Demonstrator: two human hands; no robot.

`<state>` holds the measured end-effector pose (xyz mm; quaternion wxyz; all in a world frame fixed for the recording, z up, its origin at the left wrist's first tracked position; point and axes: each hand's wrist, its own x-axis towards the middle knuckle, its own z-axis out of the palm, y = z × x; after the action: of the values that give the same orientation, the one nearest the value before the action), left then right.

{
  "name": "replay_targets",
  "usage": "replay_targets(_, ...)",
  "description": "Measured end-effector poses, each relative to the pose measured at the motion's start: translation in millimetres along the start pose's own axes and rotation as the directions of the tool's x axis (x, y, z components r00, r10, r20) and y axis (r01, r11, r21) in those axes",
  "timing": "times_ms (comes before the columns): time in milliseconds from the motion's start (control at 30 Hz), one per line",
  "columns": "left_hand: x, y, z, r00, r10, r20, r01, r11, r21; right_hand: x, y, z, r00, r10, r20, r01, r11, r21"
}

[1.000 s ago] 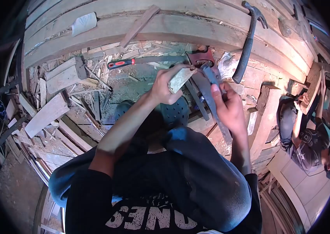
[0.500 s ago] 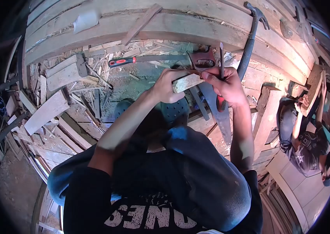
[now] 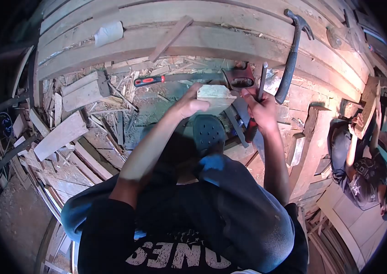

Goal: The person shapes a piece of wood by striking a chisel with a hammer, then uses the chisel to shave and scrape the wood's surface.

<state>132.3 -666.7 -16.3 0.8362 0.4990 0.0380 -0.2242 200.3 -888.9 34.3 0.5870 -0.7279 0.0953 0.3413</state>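
My left hand point(image 3: 190, 104) grips a short wood block point(image 3: 215, 92) from its left side, with one rough, pale face turned up. The block's right end is ragged. To the right of it, my right hand point(image 3: 264, 111) is closed around a chisel point(image 3: 263, 81), its narrow metal blade pointing up and away from me. Part of its red and black handle shows below the fist. Just beyond the hands lies a handsaw with a dark red handle point(image 3: 242, 78); its blade is largely hidden by my right hand and arm.
A claw hammer point(image 3: 292, 57) rests against stacked beams point(image 3: 230, 41) at the far side. A file with a red-black handle point(image 3: 149, 81) lies among wood scraps. Offcuts point(image 3: 61, 135) crowd the left. At the right, another person point(image 3: 366, 173) holds a board point(image 3: 367, 107).
The wood block has been turned so its broad, rough face shows. My right hand, with the chisel, has shifted slightly away from the block and down.
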Motion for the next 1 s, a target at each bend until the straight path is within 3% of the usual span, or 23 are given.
replay_targets(67,-2,7,4,0.997,0.024,-0.079,-0.032,0.995,-0.093,-1,4,2,0.974,-0.168,-0.151,0.146,0.979,-0.145)
replay_targets(100,-1,-4,-1,0.997,0.011,-0.080,-0.019,0.994,-0.104,-5,1,2,0.974,-0.108,-0.201,0.099,0.994,-0.057)
replay_targets(267,-1,-20,-5,0.993,-0.029,-0.117,-0.013,0.941,-0.339,-7,-2,-11,0.928,-0.320,-0.192,0.280,0.936,-0.212)
replay_targets(333,4,4,-2,0.995,0.035,-0.090,-0.064,0.936,-0.346,-8,-14,-9,0.912,-0.340,-0.228,0.309,0.937,-0.163)
replay_targets(367,5,20,4,0.992,0.061,-0.114,-0.101,0.919,-0.381,-8,-19,-17,0.916,-0.351,-0.193,0.272,0.899,-0.344)
replay_targets(400,9,36,8,0.986,0.093,-0.136,-0.142,0.899,-0.414,-10,-26,-20,0.928,-0.336,-0.162,0.248,0.879,-0.407)
replay_targets(467,18,50,11,0.951,0.197,-0.239,-0.261,0.926,-0.274,-17,-41,-13,0.909,-0.397,-0.126,0.338,0.881,-0.332)
replay_targets(567,16,84,22,0.880,0.331,-0.340,-0.397,0.906,-0.148,-28,-65,1,0.917,-0.387,-0.093,0.340,0.884,-0.320)
replay_targets(667,10,112,33,0.887,0.344,-0.308,-0.382,0.921,-0.071,-41,-86,23,0.901,-0.430,-0.052,0.420,0.898,-0.133)
replay_targets(733,13,111,42,0.764,0.502,-0.406,-0.503,0.857,0.113,-47,-91,31,0.881,-0.472,-0.040,0.466,0.879,-0.096)
replay_targets(767,15,110,42,0.723,0.543,-0.427,-0.553,0.826,0.114,-45,-87,34,0.865,-0.499,-0.058,0.492,0.865,-0.099)
replay_targets(800,20,110,41,0.718,0.555,-0.419,-0.561,0.819,0.123,-43,-85,35,0.857,-0.512,-0.058,0.505,0.857,-0.096)
replay_targets(867,20,126,48,0.598,0.674,-0.434,-0.598,0.735,0.318,-41,-82,40,0.827,-0.560,-0.048,0.547,0.822,-0.160)
replay_targets(1000,5,161,55,0.545,0.741,-0.393,-0.557,0.670,0.490,-43,-63,48,0.831,-0.552,-0.074,0.545,0.833,-0.098)
